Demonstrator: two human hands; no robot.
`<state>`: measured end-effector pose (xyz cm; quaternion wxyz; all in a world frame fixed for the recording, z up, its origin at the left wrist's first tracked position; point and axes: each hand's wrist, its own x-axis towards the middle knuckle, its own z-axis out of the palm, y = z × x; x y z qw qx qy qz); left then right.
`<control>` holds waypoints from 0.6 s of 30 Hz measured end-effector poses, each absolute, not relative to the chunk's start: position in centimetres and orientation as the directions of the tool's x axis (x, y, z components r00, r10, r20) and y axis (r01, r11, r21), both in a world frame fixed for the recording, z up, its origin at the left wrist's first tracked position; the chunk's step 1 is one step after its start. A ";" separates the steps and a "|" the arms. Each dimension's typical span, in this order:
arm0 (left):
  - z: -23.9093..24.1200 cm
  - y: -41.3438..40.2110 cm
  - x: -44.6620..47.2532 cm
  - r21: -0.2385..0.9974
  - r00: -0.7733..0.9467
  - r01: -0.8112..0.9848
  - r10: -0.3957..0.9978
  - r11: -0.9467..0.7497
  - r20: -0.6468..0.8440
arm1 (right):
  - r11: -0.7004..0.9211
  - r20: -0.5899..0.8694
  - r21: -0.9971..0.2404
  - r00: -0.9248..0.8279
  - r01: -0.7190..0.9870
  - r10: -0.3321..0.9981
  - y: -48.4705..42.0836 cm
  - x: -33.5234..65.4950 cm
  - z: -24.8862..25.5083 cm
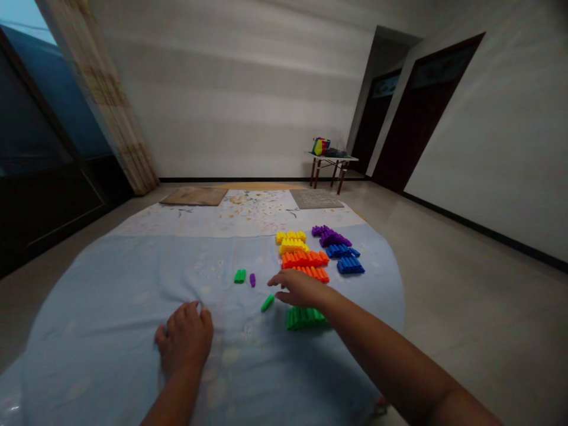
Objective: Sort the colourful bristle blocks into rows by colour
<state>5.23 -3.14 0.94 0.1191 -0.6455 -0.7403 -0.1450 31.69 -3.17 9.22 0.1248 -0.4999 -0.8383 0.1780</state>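
My left hand [185, 338] rests knuckles-up on the pale blue sheet [110, 296], fingers curled under; nothing shows in it. My right hand [298, 288] hovers with fingers stretched out, holding nothing, just right of a loose green piece [267, 303] and above a row of green pieces [305, 318]. Two more green pieces [240, 276] and a single purple piece [252, 280] lie farther out on the sheet. Sorted rows of orange pieces [306, 260], yellow pieces [291, 240], purple pieces [331, 236] and blue pieces [347, 259] lie beyond my right hand.
The sheet covers the floor, with a floral cloth [239, 216] and two mats [194, 196] beyond it. A small table [332, 163] with a colourful bag stands by the far wall near dark doors [421, 112]. A curtain [106, 112] hangs at left.
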 end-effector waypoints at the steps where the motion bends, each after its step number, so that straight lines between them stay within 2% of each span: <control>1: 0.8 -3.1 5.2 0.061 -0.138 0.990 0.918 0.124 0.371 | 0.456 0.037 -0.391 -0.482 0.799 0.876 -2.2 30.4 8.9; 3: 0.6 -3.1 5.1 0.061 -0.136 0.991 0.911 0.121 0.390 | 0.477 0.027 -0.302 -0.492 0.826 0.870 -0.2 27.7 8.4; 7: 0.2 -3.2 4.9 0.070 -0.133 0.991 0.904 0.115 0.406 | 0.400 -0.014 -0.166 -0.408 0.901 0.913 3.3 23.1 7.3; 12: 0.3 -3.2 5.0 0.088 -0.143 0.989 0.900 0.117 0.412 | 0.336 -0.067 -0.131 -0.347 0.933 0.936 5.5 20.8 6.0; 18: 0.0 -3.2 4.9 0.095 -0.135 0.990 0.891 0.103 0.434 | 0.401 -0.041 -0.158 -0.412 0.902 0.910 4.4 20.7 6.0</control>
